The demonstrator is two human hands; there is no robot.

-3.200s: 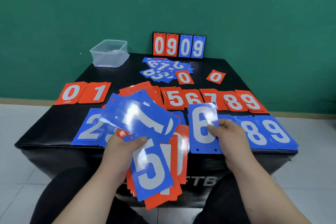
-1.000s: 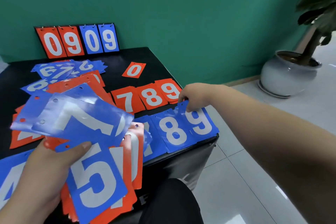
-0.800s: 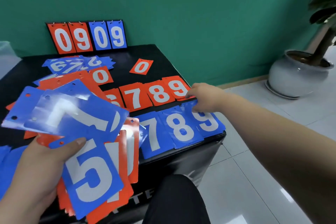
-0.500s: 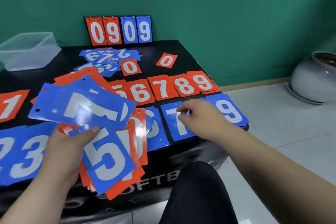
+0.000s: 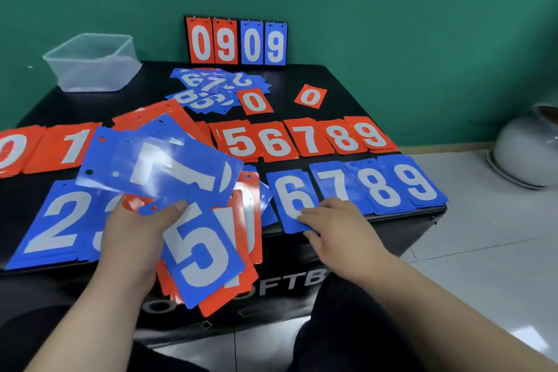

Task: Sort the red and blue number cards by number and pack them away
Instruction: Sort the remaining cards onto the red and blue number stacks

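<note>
My left hand (image 5: 133,238) grips the unsorted cards (image 5: 199,254), my right hand (image 5: 335,229) rests loose-fingered on the blue 6 pile (image 5: 290,190); sorted rows (image 5: 305,139) cover the table (image 5: 347,90), the box (image 5: 93,63) seemingly unpacked.

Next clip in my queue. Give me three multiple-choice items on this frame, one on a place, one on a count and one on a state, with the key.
1. Where on the black table does the clear container stand?
A. back left corner
B. front right corner
C. front centre

2. How many small red 0 cards lie loose behind the red row?
A. one
B. two
C. four

3. What is the left hand doing?
A. lying flat on the table
B. gripping a fan of cards
C. lifting the container

Key:
1 A: it sits at the far left edge, near the wall.
2 B: one lies beside the blue heap, and one lies apart to its right.
3 B: the thumb pins the blue 5 on top of the fan.
</note>
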